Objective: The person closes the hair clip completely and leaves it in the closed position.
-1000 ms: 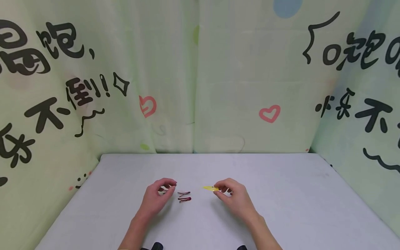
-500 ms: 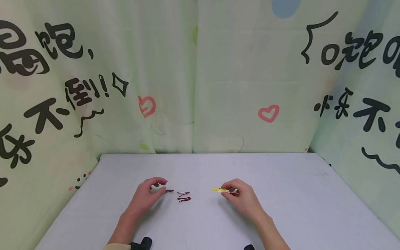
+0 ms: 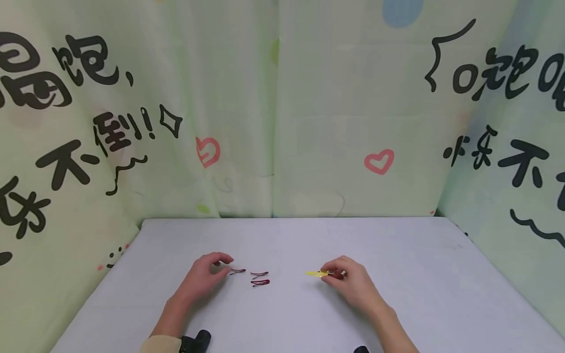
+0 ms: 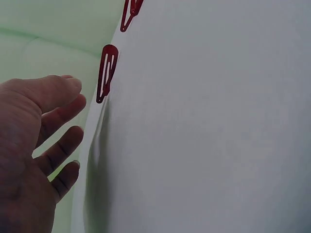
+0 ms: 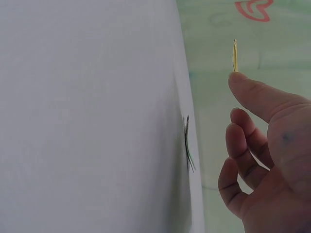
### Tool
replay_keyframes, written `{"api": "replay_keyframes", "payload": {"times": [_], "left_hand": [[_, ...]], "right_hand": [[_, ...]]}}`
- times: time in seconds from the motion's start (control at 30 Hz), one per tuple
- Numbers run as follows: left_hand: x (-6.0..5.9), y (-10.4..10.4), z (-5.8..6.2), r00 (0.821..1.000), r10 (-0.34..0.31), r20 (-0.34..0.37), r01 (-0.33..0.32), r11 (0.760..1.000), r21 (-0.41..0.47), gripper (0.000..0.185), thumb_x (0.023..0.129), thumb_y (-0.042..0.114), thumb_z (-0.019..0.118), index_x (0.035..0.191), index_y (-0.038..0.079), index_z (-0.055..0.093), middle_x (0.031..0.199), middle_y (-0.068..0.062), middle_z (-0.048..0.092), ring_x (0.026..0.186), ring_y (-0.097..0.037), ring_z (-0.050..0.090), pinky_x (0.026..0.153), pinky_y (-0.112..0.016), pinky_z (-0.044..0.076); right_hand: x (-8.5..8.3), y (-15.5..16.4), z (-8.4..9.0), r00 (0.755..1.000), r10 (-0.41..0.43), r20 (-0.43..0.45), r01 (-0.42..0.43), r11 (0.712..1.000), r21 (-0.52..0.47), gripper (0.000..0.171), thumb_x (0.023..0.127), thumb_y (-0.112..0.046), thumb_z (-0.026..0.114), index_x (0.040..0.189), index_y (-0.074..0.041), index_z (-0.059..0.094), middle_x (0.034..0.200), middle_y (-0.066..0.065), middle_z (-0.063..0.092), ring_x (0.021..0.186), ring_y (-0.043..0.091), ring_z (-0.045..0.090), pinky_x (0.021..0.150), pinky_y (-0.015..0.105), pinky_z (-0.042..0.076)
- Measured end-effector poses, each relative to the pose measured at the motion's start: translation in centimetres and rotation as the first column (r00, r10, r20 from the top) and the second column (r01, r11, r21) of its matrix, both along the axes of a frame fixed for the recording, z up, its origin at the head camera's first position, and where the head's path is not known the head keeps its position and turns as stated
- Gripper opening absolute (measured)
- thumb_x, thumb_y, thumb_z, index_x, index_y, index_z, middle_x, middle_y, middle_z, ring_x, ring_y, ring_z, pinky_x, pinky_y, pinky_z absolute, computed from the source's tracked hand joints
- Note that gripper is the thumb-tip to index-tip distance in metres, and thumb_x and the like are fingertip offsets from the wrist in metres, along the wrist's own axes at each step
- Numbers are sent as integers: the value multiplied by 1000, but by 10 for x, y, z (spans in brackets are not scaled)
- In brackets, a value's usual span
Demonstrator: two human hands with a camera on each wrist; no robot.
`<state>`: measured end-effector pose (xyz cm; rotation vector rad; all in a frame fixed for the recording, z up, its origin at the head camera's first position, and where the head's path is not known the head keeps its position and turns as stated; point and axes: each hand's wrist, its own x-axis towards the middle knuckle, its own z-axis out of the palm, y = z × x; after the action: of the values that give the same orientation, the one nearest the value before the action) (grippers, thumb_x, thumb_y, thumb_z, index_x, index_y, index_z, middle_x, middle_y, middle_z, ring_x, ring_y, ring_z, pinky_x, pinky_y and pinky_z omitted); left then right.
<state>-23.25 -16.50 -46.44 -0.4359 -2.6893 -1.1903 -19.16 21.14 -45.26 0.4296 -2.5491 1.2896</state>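
Three dark red snap hair clips lie on the white table [image 3: 397,255]: one [image 3: 237,270] just off my left fingertips, two more [image 3: 259,273] [image 3: 260,282] to its right. My left hand [image 3: 219,267] rests on the table with relaxed fingers and holds nothing. The left wrist view shows that hand [image 4: 73,111] apart from the nearest red clip [image 4: 106,73]. My right hand [image 3: 330,273] pinches a yellow hair clip [image 3: 316,273], whose tip points left. A bit of red shows under those fingers. In the right wrist view the yellow clip [image 5: 235,56] sticks out above the thumb of that hand [image 5: 238,97].
Pale green cloth walls with black characters and pink hearts [image 3: 378,161] close in the table on three sides. Thin dark clips [image 5: 187,145] show edge-on on the table in the right wrist view.
My left hand has let go of a red clip, which now lies left of the other two, and drawn back left. My right hand has moved right and nearer with the yellow clip.
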Motion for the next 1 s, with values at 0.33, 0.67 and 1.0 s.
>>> {"api": "replay_keyframes", "payload": {"times": [0.33, 0.67, 1.0], "left_hand": [[-8, -4, 0, 999, -23, 26, 25, 997, -75, 22, 87, -4, 72, 102, 11, 74, 101, 3, 69, 97, -24, 60, 90, -46, 48], [-11, -2, 2, 997, -52, 57, 59, 991, -118, 18, 86, -4, 73, 95, 11, 74, 97, 4, 68, 97, -22, 61, 91, -46, 48], [-17, -1, 6, 994, -44, 104, 62, 982, -180, 18, 86, -2, 76, 90, 15, 74, 95, 5, 66, 95, -21, 60, 91, -46, 49]], "right_hand": [[1, 15, 0, 998, -42, 49, 39, 997, 72, 21, 80, -5, 85, 91, -21, 76, 84, -9, 61, 79, 11, 56, 70, 26, 46], [6, 26, 1, 988, -73, 136, 59, 992, 109, 17, 83, -10, 83, 93, -22, 77, 89, -8, 62, 81, 13, 54, 70, 26, 45], [4, 32, -1, 985, -70, 155, 44, 985, 169, 14, 83, -12, 83, 89, -22, 76, 80, -5, 53, 76, 12, 49, 68, 27, 42]]}}
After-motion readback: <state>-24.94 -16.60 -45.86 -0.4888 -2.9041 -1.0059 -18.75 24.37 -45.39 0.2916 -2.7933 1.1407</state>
